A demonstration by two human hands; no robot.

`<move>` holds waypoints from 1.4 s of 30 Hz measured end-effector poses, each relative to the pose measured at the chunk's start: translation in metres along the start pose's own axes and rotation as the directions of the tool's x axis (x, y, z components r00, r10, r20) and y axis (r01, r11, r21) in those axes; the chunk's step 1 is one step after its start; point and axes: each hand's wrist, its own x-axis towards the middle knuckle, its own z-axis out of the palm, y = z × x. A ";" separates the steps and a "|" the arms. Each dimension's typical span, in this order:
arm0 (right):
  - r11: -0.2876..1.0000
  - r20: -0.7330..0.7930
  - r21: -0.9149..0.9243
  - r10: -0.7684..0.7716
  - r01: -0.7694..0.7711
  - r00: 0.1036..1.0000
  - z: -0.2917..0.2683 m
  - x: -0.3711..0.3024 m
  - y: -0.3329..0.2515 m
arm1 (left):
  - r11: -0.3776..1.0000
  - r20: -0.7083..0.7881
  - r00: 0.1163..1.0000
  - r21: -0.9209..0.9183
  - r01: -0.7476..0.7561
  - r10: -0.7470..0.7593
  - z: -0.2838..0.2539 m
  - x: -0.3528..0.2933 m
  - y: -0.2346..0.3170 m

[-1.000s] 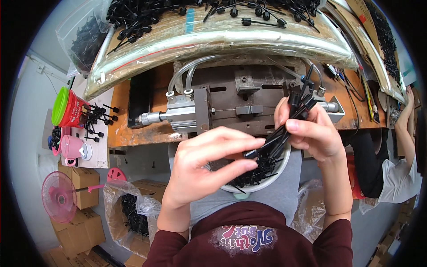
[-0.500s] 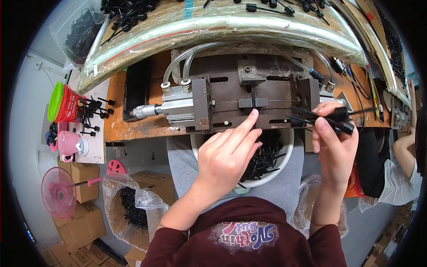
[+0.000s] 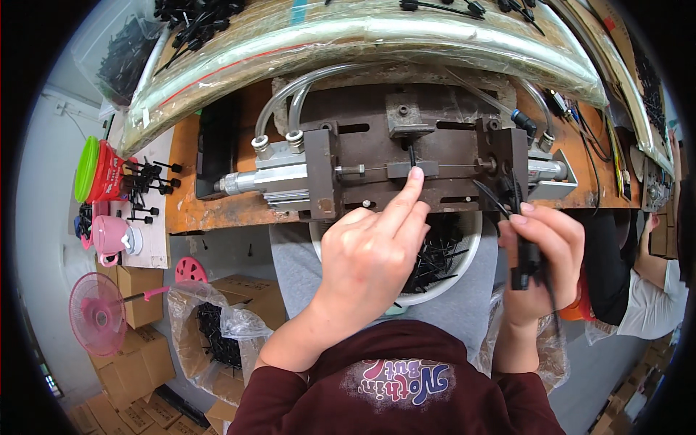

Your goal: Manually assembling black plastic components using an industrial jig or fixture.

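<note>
My left hand [image 3: 370, 254] reaches over the front of a dark metal fixture [image 3: 377, 194]. Its index finger is stretched out, the tip pressing on a thin black rod part [image 3: 412, 154] at a small grey block [image 3: 398, 171]; the other fingers bend loosely, gripping nothing. The block sits midway between two air cylinders, the left one [image 3: 283, 185] and the right one [image 3: 545, 170], with thin pins pointing inward. To the right, my right hand [image 3: 551, 239] is closed around several black rod parts with thick ends [image 3: 525, 270]. Its fingers partly hide them.
On my lap stands a white basin [image 3: 476, 250] of black parts. Clear air hoses [image 3: 262, 109] curve above the fixture. A plastic-wrapped shelf edge [image 3: 362, 38] crosses behind it. At left are a pink cup [image 3: 109, 235], a fan [image 3: 97, 313] and a lined carton [image 3: 190, 337]. Another person [image 3: 656, 290] sits at right.
My right hand has come down nearer me, turning its black parts from sideways to upright. The left cylinder's pin has slid inward. My left fingertip stays at the block.
</note>
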 end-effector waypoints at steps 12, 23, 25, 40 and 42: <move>0.966 0.019 0.025 -0.259 0.259 0.966 0.019 -0.015 -0.006 | 0.723 -0.069 0.998 -0.690 -0.038 -0.013 -0.022 -0.009 0.019; 0.997 -0.085 -0.021 -0.078 0.077 0.993 0.019 -0.013 0.004 | 0.908 -0.094 0.995 -0.419 -0.005 -0.038 -0.014 -0.019 0.005; 0.999 -0.055 0.005 -0.034 0.034 0.998 0.016 -0.014 0.004 | 0.954 -0.064 0.998 -0.299 0.004 -0.024 -0.009 -0.015 0.003; 0.275 0.333 0.792 0.553 -0.545 0.764 0.003 -0.013 -0.009 | 0.996 0.054 0.998 -0.094 -0.007 0.012 -0.002 -0.004 -0.007; 0.119 0.386 0.834 0.572 -0.539 0.724 0.004 -0.014 -0.009 | 0.985 0.057 0.998 -0.168 0.032 -0.023 -0.003 -0.004 -0.007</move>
